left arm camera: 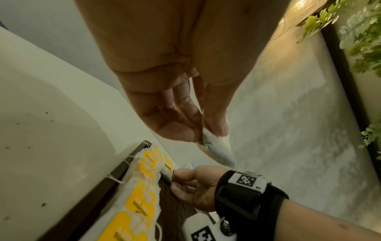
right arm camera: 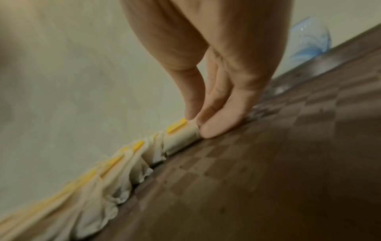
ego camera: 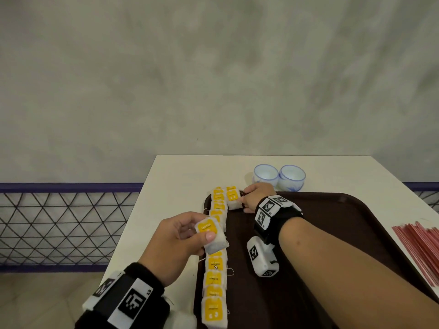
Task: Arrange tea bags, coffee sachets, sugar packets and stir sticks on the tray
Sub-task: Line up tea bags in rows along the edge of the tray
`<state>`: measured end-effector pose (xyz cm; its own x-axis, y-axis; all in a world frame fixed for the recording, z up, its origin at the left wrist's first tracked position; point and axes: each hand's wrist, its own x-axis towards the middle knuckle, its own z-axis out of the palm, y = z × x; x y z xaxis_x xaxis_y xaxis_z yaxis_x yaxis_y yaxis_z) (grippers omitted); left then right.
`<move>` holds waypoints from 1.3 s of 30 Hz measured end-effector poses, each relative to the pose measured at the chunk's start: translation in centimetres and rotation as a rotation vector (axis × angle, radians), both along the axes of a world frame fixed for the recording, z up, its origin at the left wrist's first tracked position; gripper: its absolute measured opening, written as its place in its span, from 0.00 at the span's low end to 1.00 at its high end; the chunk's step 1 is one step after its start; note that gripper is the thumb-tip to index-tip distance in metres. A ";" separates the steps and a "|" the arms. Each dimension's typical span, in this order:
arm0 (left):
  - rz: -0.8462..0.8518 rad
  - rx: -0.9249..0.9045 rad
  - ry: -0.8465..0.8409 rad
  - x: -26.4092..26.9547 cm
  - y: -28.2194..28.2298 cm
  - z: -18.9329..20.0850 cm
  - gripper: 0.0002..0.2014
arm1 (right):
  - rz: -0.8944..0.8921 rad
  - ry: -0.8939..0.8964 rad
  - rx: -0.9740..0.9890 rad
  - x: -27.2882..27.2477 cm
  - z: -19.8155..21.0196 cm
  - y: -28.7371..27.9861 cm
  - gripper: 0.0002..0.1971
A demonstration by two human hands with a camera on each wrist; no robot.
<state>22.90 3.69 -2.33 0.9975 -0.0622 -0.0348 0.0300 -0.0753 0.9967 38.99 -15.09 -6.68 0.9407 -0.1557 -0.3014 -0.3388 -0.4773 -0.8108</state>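
Note:
Along the left edge of a dark brown tray runs a row of tea bags with yellow tags, also seen in the left wrist view and the right wrist view. My left hand is raised over the middle of that row and pinches one tea bag between thumb and fingers. At the tray's far left corner, my right hand pinches another tea bag that lies flat just right of the row's far end.
Two white-and-blue cups stand on the white table just behind the tray. A bundle of red stir sticks lies right of the tray. A blue metal railing runs left of the table.

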 end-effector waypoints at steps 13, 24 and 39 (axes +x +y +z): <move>0.084 -0.004 -0.038 1.2 -1.8 0.5 0.18 | 0.768 -0.036 0.300 -11.4 6.5 -0.7 0.07; 0.078 0.350 -0.052 -4.3 1.6 0.9 0.09 | 0.214 0.061 -0.013 -3.2 1.2 -1.5 0.11; -0.060 0.730 0.022 -11.4 4.3 -0.5 0.15 | 0.178 0.007 -0.085 -3.6 3.4 -0.8 0.18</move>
<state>11.48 8.01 -2.80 0.9917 -0.0699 -0.1076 0.0242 -0.7219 0.6916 35.36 -15.92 -3.27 0.9536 -0.0124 -0.3008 -0.2484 -0.5968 -0.7629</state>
